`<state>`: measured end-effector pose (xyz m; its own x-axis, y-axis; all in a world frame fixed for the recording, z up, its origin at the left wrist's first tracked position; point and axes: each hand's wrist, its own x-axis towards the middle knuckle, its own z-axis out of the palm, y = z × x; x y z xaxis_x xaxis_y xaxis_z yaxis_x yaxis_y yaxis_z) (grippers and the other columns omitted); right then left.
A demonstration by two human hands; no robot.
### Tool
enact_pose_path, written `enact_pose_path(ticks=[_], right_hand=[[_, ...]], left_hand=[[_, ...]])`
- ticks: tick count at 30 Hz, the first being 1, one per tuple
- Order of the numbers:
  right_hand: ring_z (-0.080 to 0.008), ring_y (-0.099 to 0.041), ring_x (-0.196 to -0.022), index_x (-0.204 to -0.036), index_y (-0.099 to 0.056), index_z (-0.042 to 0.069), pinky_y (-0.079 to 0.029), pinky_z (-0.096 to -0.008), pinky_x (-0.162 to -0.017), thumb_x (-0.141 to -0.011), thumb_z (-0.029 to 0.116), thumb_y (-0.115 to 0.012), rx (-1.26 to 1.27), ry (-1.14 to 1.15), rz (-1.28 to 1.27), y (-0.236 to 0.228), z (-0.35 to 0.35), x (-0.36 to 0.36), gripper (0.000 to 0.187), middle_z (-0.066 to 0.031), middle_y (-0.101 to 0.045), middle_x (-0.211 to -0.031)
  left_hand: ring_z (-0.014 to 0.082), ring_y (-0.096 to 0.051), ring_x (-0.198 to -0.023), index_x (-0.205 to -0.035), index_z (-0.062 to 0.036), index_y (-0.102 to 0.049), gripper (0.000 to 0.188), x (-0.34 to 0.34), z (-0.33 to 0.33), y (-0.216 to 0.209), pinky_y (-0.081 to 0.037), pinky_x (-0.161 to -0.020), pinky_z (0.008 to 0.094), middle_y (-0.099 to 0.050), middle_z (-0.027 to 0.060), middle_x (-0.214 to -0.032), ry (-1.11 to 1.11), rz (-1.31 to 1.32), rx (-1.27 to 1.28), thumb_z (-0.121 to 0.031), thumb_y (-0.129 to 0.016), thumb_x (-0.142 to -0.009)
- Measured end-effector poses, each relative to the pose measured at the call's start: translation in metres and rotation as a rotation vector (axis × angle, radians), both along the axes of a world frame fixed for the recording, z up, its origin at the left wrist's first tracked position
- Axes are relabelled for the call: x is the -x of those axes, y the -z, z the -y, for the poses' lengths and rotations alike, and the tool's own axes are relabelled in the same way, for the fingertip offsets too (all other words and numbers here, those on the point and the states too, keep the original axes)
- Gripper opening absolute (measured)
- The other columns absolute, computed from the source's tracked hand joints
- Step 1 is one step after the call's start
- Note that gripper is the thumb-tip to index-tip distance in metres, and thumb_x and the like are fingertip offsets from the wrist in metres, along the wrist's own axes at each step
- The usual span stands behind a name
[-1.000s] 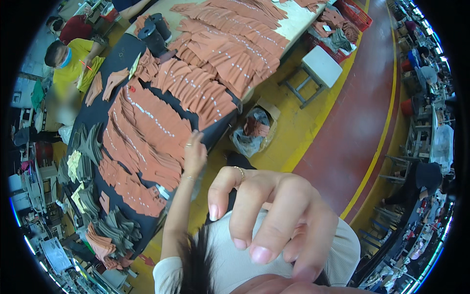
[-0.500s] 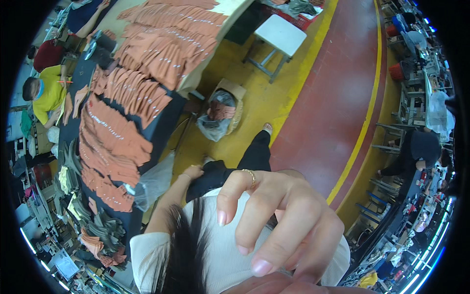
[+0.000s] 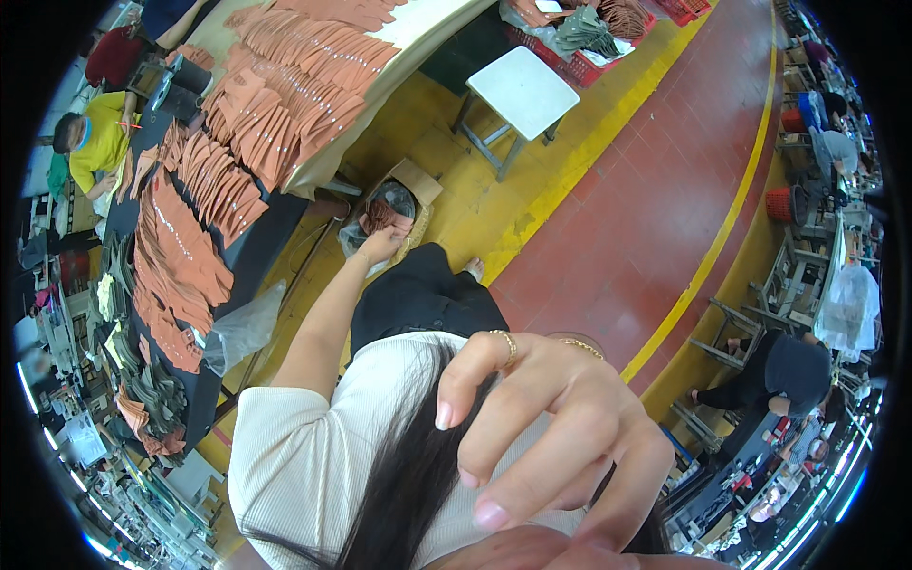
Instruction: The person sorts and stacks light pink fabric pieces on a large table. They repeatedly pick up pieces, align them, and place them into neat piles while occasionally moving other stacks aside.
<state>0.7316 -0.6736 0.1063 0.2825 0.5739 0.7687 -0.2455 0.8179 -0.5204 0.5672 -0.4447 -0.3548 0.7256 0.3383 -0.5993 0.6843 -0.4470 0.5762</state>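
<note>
My left arm stretches down to a carton-like bin (image 3: pixel 421 180) on the floor, lined with a clear plastic bag (image 3: pixel 352 239). At its mouth, my left hand (image 3: pixel 383 245) has its fingers closed on reddish-brown cloth (image 3: pixel 397 220); the fingertips are partly hidden by the cloth. Large and close in front of my chest is my right hand (image 3: pixel 556 418), with a gold ring on one finger and a gold bracelet. Its fingers are bent loosely and spread apart, and nothing shows between them.
Left of me, a long table with a dark top (image 3: pixel 252 228) carries overlapping rows of orange-brown cut fabric pieces (image 3: pixel 180 247). A white-topped stool (image 3: pixel 522 90) stands ahead, near red crates (image 3: pixel 584 68) of fabric. Seated people work on both sides, including one in yellow (image 3: pixel 104 142).
My left hand has moved forward from beside my leg into the bin and onto the cloth. My body leans forward; the right hand stays curled close in front.
</note>
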Motion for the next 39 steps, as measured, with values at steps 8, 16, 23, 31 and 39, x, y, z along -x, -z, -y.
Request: enact_pose_path(ticks=[8,16,23,31,39], right_hand=[[-0.0253,-0.063,-0.076,-0.108,-0.055,0.018,-0.042,-0.0485,-0.082,-0.094,0.008,-0.057,-0.013,-0.146,0.073,0.007,-0.045,-0.099,0.018,-0.0163,-0.064,-0.108],[-0.0229,-0.064,-0.086,-0.104,-0.063,0.011,-0.042,-0.0452,-0.086,-0.086,-0.001,-0.057,0.125,-0.281,0.329,0.033,-0.196,-0.215,0.022,-0.0136,-0.063,-0.110],[-0.0202,-0.057,-0.093,-0.117,-0.055,0.000,-0.045,-0.0345,-0.087,-0.088,0.007,-0.060,0.528,-0.391,0.057,0.109,-0.324,-0.288,0.030,-0.0136,-0.054,-0.114],[-0.0105,-0.059,-0.093,-0.113,-0.056,0.004,-0.048,-0.0289,-0.087,-0.097,0.016,-0.055,1.050,-0.591,-0.219,0.165,-0.457,-0.316,0.020,-0.0057,-0.061,-0.108],[-0.0147,-0.063,-0.093,-0.118,-0.057,0.005,-0.051,-0.0323,-0.084,-0.099,0.018,-0.054,1.258,-0.802,-0.399,0.211,-0.615,-0.361,0.024,-0.0045,-0.064,-0.105]], left_hand=[[0.0366,-0.059,-0.114,-0.123,-0.0049,-0.059,0.051,-0.009,-0.058,0.000,-0.046,-0.098,0.0430,-0.062,0.0237,-0.120,0.245,-0.417,-0.001,-0.036,-0.064,-0.083],[0.0341,-0.064,-0.105,-0.119,-0.0023,-0.061,0.045,-0.135,-0.173,-0.021,-0.049,-0.094,0.0417,-0.067,0.0221,-0.109,0.176,-0.208,-0.071,-0.032,-0.061,-0.086],[0.0327,-0.065,-0.102,-0.117,0.0000,-0.059,0.039,-0.187,-0.248,-0.061,-0.050,-0.088,0.0399,-0.067,0.0194,-0.110,-0.236,0.092,-0.004,-0.027,-0.061,-0.089],[0.0214,-0.065,-0.082,-0.116,0.0002,-0.057,0.034,-0.147,-0.232,-0.091,-0.052,-0.072,0.0343,-0.067,0.0130,-0.089,-0.736,0.096,0.257,-0.024,-0.061,-0.093],[0.0152,-0.063,-0.084,-0.124,0.0007,-0.054,0.036,-0.197,-0.300,-0.118,-0.051,-0.071,0.0285,-0.064,0.0069,-0.099,-1.251,0.289,0.524,-0.022,-0.058,-0.096]])
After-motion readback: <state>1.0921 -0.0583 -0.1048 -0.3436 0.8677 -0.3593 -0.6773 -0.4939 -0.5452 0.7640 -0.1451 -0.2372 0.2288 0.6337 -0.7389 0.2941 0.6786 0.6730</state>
